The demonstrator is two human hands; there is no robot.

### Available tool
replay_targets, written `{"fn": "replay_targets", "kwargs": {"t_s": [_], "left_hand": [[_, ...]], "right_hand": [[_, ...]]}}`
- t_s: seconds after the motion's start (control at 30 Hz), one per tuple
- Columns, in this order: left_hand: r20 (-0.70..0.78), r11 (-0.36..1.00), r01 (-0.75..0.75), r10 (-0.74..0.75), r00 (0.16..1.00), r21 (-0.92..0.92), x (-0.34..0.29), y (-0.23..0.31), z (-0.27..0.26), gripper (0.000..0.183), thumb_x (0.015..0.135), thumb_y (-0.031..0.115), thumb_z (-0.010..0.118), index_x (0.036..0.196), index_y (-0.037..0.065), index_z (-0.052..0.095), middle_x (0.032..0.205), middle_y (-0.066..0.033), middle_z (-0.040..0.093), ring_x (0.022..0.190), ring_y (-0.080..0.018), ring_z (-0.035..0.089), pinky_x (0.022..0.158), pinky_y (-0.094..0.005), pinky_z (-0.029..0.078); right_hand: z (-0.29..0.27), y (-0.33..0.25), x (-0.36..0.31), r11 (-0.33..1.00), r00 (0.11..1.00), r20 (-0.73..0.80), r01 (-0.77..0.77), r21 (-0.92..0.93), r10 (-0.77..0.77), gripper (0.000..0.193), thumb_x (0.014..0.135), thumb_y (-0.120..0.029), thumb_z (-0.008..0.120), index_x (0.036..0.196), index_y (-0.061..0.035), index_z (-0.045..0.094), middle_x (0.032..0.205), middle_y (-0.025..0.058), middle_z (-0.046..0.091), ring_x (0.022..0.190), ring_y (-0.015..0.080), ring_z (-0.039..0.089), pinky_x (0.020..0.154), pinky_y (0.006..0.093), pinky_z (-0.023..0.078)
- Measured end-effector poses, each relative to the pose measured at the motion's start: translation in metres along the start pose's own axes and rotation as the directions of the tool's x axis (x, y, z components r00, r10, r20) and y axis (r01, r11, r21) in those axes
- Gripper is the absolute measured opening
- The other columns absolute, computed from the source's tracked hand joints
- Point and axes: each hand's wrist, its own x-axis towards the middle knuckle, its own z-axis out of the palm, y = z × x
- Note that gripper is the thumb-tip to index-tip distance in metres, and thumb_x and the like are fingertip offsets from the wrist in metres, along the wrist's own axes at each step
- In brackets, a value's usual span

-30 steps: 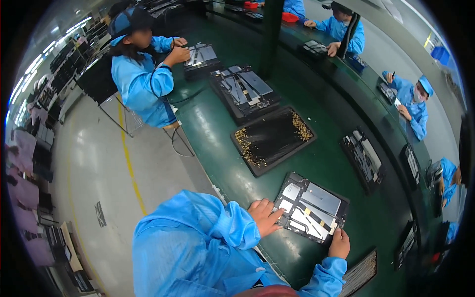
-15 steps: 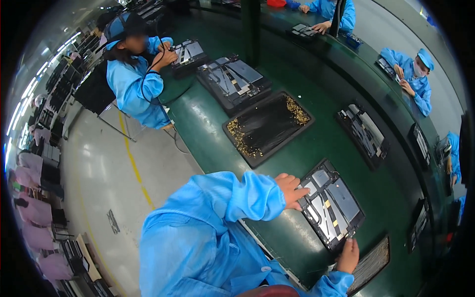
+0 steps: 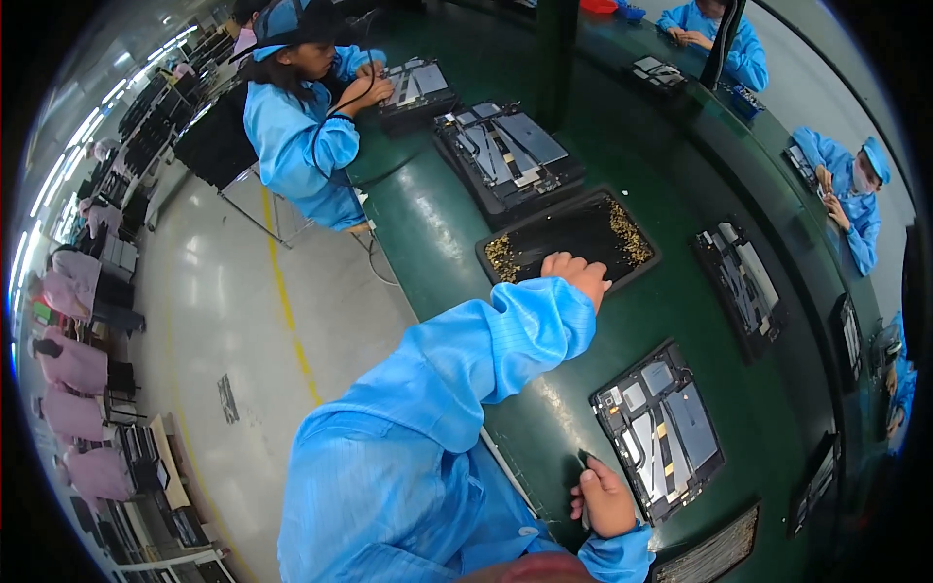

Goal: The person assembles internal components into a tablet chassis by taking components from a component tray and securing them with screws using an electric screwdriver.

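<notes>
My left hand (image 3: 576, 275) reaches out in a blue sleeve over the near edge of a black tray (image 3: 573, 238) with heaps of small gold screws at its two ends. Its fingers curl down into the tray and the tips are hidden. An opened tablet (image 3: 661, 428), back cover off and its boards and cables showing, lies on the green bench nearer to me. My right hand (image 3: 604, 497) rests on the bench just beside the tablet's near left corner. Its fingers are closed around a thin dark tool (image 3: 586, 459).
More opened tablets lie along the green bench (image 3: 428, 223): one past the tray (image 3: 505, 155) and one to the right (image 3: 743, 282). A co-worker in blue (image 3: 301, 126) works at the far left. Other people sit across the bench (image 3: 846, 194). Grey floor with a yellow line is on my left.
My left hand has left the opened tablet and gone forward to the screw tray. My right hand has come off the tablet's corner to the bench beside it.
</notes>
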Motion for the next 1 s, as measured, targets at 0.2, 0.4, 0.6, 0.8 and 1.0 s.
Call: {"fn": "replay_targets", "kwargs": {"t_s": [0.2, 0.4, 0.6, 0.8, 1.0], "left_hand": [[0.13, 0.99, 0.0, -0.018, 0.991, 0.14, 0.006, -0.012, 0.0, 0.016, 0.072, 0.021, 0.052, 0.072, 0.007, 0.06, 0.075, -0.0109, 0.054, 0.079, -0.0262, 0.047, 0.077, -0.0364, 0.033], [0.097, 0.992, 0.07, -0.08, 0.992, 0.104, 0.014, -0.008, -0.01, 0.02, 0.074, 0.025, 0.05, 0.078, 0.008, 0.059, 0.082, -0.0097, 0.055, 0.082, -0.0266, 0.047, 0.077, -0.0368, 0.033], [0.176, 0.986, -0.085, 0.06, 0.983, 0.14, -0.006, -0.008, -0.003, 0.02, 0.076, 0.026, 0.047, 0.081, 0.011, 0.059, 0.08, -0.0078, 0.053, 0.084, -0.0261, 0.044, 0.082, -0.0376, 0.031], [0.33, 0.994, -0.081, 0.053, 0.943, 0.073, 0.002, -0.016, -0.005, 0.019, 0.076, 0.023, 0.046, 0.077, 0.01, 0.06, 0.084, -0.0069, 0.053, 0.086, -0.0256, 0.044, 0.083, -0.0358, 0.03], [0.258, 0.998, -0.053, 0.042, 0.965, 0.038, 0.002, -0.018, -0.005, 0.018, 0.076, 0.02, 0.046, 0.076, 0.008, 0.06, 0.082, -0.0081, 0.054, 0.086, -0.0276, 0.044, 0.082, -0.0371, 0.031]], "right_hand": [[-0.007, -0.002, 0.007, 0.986, 0.998, 0.032, -0.052, 0.157, 0.048, 0.037, 0.081, -0.019, 0.045, 0.112, 0.0009, 0.037, 0.067, 0.0096, 0.05, 0.049, 0.0137, 0.048, 0.043, 0.0255, 0.043], [-0.01, -0.005, 0.008, 0.975, 0.997, 0.047, -0.073, 0.211, 0.064, 0.037, 0.083, -0.019, 0.042, 0.112, 0.0013, 0.034, 0.066, 0.0106, 0.049, 0.048, 0.0163, 0.048, 0.041, 0.028, 0.043], [-0.01, -0.004, 0.008, 0.969, 0.998, 0.043, -0.045, 0.244, 0.036, 0.038, 0.083, -0.021, 0.042, 0.112, 0.0014, 0.035, 0.065, 0.01, 0.049, 0.048, 0.0166, 0.049, 0.042, 0.0286, 0.043], [-0.013, -0.003, 0.008, 0.962, 0.999, 0.028, -0.028, 0.27, 0.021, 0.041, 0.083, -0.023, 0.042, 0.113, 0.002, 0.033, 0.064, 0.0097, 0.049, 0.048, 0.0167, 0.049, 0.043, 0.0288, 0.043], [-0.01, -0.003, 0.007, 0.964, 1.0, 0.028, -0.014, 0.266, 0.007, 0.043, 0.082, -0.025, 0.042, 0.114, 0.003, 0.032, 0.064, 0.0094, 0.049, 0.048, 0.0168, 0.048, 0.043, 0.0287, 0.043]]}}
